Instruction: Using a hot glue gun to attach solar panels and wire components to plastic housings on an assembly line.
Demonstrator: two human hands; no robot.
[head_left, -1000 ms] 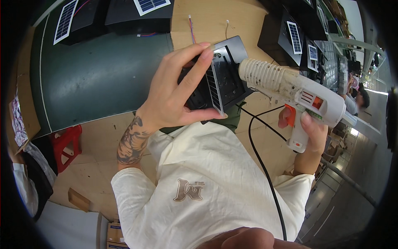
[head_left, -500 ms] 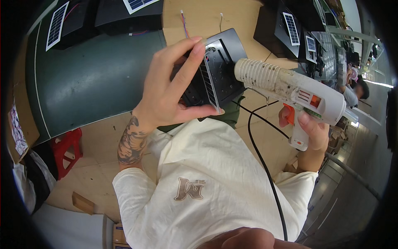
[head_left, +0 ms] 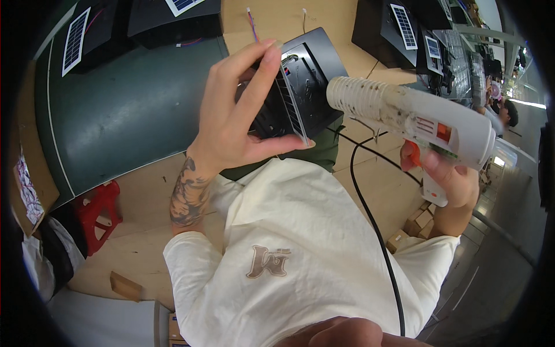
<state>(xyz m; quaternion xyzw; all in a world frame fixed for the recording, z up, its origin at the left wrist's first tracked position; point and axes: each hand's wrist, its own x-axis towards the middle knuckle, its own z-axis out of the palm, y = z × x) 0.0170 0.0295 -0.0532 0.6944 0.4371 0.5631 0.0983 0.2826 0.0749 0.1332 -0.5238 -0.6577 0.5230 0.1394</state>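
My left hand (head_left: 225, 115) pinches a small solar panel (head_left: 295, 110) by its opposite edges, between thumb and fingers. The panel stands tilted, nearly edge-on, over a black plastic housing (head_left: 326, 63). Shiny marks and a bit of wire show in the housing's recess. My right hand (head_left: 454, 182) grips a white, stained hot glue gun (head_left: 399, 110) by its handle, a finger at the orange trigger. The gun's ribbed front end is right beside the housing's right edge; its very tip cannot be made out.
A black cable (head_left: 370, 214) hangs across my shirt. Black boxes with solar panels stand on the green-topped table (head_left: 133, 104) at far left and on cardboard (head_left: 335, 23) at far right. A red stool (head_left: 104, 217) is at lower left. Another person (head_left: 509, 113) sits at the far right.
The right hand and the rear of the glue gun have shifted right, while its ribbed end stays by the housing. Left hand, panel and housing sit slightly higher in view.
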